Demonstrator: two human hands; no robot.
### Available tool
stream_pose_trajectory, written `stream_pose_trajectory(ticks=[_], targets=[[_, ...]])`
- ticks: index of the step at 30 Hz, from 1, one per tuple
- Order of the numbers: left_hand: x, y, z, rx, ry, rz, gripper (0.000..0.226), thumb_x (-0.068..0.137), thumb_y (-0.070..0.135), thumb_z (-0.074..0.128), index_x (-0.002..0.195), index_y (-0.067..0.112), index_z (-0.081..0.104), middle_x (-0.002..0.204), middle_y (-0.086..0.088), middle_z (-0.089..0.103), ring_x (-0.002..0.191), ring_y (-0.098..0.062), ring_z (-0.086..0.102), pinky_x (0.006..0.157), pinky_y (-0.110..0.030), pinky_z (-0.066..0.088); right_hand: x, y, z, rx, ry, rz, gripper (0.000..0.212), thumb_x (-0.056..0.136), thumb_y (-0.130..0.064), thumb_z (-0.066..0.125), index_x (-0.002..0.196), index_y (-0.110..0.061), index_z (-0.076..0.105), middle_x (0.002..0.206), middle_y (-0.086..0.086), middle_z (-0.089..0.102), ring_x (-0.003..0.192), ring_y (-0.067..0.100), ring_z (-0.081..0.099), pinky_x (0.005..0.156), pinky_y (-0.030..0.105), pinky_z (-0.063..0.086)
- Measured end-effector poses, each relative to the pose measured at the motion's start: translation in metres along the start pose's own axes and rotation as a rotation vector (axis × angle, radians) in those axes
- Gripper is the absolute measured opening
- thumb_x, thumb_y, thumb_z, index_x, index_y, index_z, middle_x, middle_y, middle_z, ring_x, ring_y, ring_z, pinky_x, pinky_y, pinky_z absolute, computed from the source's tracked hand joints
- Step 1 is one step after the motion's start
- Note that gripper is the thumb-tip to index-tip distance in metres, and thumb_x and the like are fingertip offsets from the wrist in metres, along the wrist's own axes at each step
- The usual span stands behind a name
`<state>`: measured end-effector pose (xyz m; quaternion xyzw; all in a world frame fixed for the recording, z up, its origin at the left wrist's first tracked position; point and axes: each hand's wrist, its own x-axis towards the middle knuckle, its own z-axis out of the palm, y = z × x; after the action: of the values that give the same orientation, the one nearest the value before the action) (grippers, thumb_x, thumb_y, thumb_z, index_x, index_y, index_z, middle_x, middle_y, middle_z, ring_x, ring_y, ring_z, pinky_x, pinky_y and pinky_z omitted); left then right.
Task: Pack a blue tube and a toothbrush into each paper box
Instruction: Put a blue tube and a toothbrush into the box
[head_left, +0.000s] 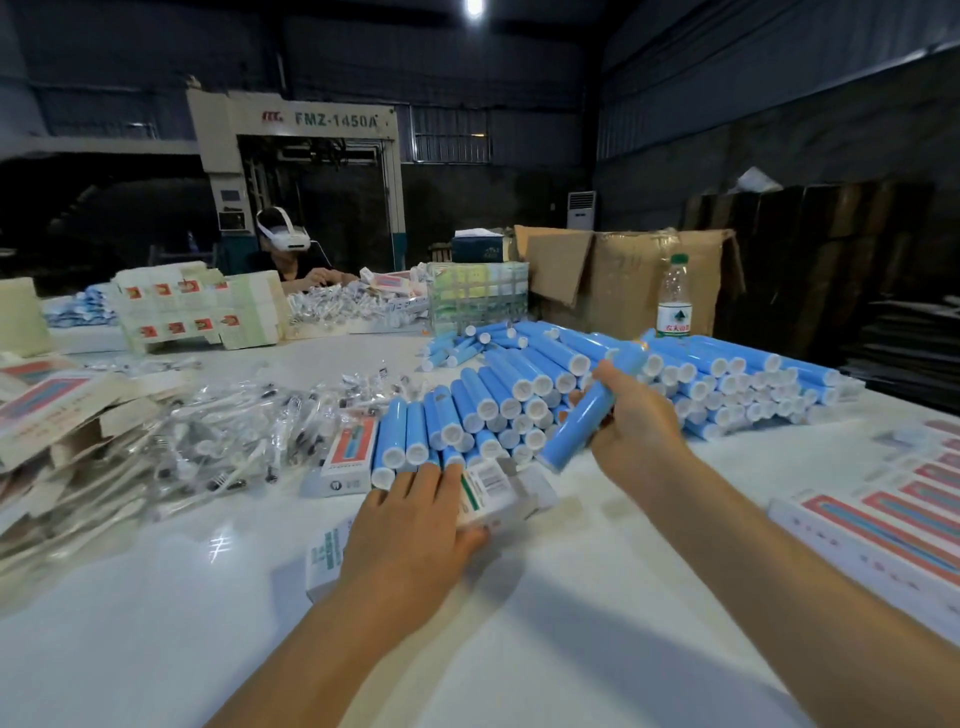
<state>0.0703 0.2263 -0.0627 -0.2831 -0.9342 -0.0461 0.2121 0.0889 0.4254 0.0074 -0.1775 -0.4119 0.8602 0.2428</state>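
My right hand (636, 428) grips one blue tube (582, 421) and holds it slanted just above the near edge of the big pile of blue tubes (519, 387). My left hand (415, 525) lies on a white paper box (491, 491) on the table, thumb curled round its near side and fingers over its top. The box's far end has an open flap. A heap of toothbrushes in clear wrappers (223, 441) lies to the left. One closed red-and-white box (348, 452) sits between the toothbrushes and the tubes.
Flat and folded boxes are stacked at the far left (57, 410) and in a row at the right edge (893, 519). A water bottle (674, 299) and cardboard cartons (623, 275) stand behind the tubes. Another person (291, 260) sits across the white table (156, 623).
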Motion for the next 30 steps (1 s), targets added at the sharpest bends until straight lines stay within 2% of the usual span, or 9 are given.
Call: stream_pose_trajectory(ticks=[3,7,12,15,16,18,21,25,30], targets=[[-0.003,0.0,0.0,0.022,0.016,0.005,0.066,0.094,0.06,0.024,0.148,0.025,0.011,0.142,0.007,0.03,0.128,-0.016,0.031,0.102,-0.032,0.029,-0.003,0.024,-0.01,0.217,0.078,0.085,0.016,0.096,-0.022,0.056,0.085,-0.011,0.054,0.085,0.008,0.058,0.074,0.018,0.059,0.085,0.041,0.049],[-0.003,0.004,0.001,0.039,0.022,0.02,0.067,0.093,0.061,0.024,0.148,0.023,0.012,0.141,0.006,0.03,0.127,-0.017,0.031,0.102,-0.032,0.029,-0.004,0.035,-0.015,0.284,0.093,0.083,0.012,0.097,-0.017,0.054,0.086,-0.013,0.053,0.087,0.005,0.058,0.076,0.015,0.059,0.073,0.034,0.047],[-0.004,0.009,0.003,0.06,0.034,0.049,0.068,0.093,0.061,0.024,0.149,0.024,0.011,0.142,0.006,0.03,0.128,-0.017,0.029,0.102,-0.032,0.028,-0.013,0.043,-0.018,0.174,0.055,0.101,0.008,0.092,-0.013,0.06,0.084,-0.012,0.057,0.079,0.005,0.058,0.071,0.016,0.057,0.063,0.03,0.048],[-0.005,0.006,0.003,0.065,0.056,0.027,0.069,0.092,0.062,0.022,0.149,0.024,0.013,0.14,0.006,0.032,0.126,-0.016,0.032,0.099,-0.031,0.03,-0.014,0.042,-0.02,-0.078,0.064,-0.015,0.009,0.088,-0.012,0.065,0.095,-0.015,0.06,0.092,0.007,0.063,0.078,0.016,0.06,0.064,0.03,0.049],[-0.006,0.004,0.003,0.069,0.07,0.011,0.069,0.092,0.062,0.021,0.148,0.023,0.013,0.139,0.006,0.032,0.126,-0.016,0.032,0.099,-0.031,0.03,-0.014,0.042,-0.021,-0.17,0.052,-0.082,0.024,0.087,-0.013,0.066,0.11,-0.016,0.058,0.098,0.007,0.064,0.079,0.014,0.061,0.063,0.028,0.049],[-0.006,0.001,0.001,0.066,0.089,-0.019,0.068,0.093,0.061,0.02,0.148,0.023,0.012,0.141,0.006,0.031,0.127,-0.016,0.031,0.099,-0.03,0.029,-0.013,0.044,-0.024,-0.299,0.011,-0.206,0.071,0.086,-0.016,0.069,0.145,-0.026,0.03,0.095,-0.001,0.065,0.074,0.008,0.062,0.059,0.022,0.049],[-0.007,0.001,0.001,0.061,0.083,-0.028,0.068,0.093,0.062,0.019,0.148,0.023,0.009,0.142,0.006,0.029,0.128,-0.016,0.029,0.101,-0.03,0.029,-0.013,0.052,-0.026,-0.413,-0.065,-0.296,0.094,0.084,-0.017,0.071,0.15,-0.037,0.008,0.076,-0.004,0.064,0.055,0.0,0.059,0.058,0.018,0.048],[-0.01,-0.001,0.001,0.065,0.088,-0.034,0.066,0.093,0.062,0.018,0.147,0.024,0.012,0.139,0.007,0.031,0.124,-0.014,0.032,0.098,-0.029,0.031,-0.017,0.058,-0.025,-0.44,-0.081,-0.313,0.059,0.085,-0.018,0.07,0.133,-0.033,0.039,0.079,-0.001,0.061,0.061,0.007,0.057,0.058,0.019,0.047],[-0.011,-0.002,0.0,0.065,0.072,-0.061,0.066,0.093,0.061,0.019,0.146,0.024,0.012,0.138,0.007,0.031,0.124,-0.015,0.032,0.097,-0.03,0.031,-0.021,0.059,-0.026,-0.443,-0.046,-0.334,0.034,0.086,-0.017,0.069,0.113,-0.026,0.051,0.078,0.002,0.063,0.069,0.012,0.056,0.066,0.026,0.046]])
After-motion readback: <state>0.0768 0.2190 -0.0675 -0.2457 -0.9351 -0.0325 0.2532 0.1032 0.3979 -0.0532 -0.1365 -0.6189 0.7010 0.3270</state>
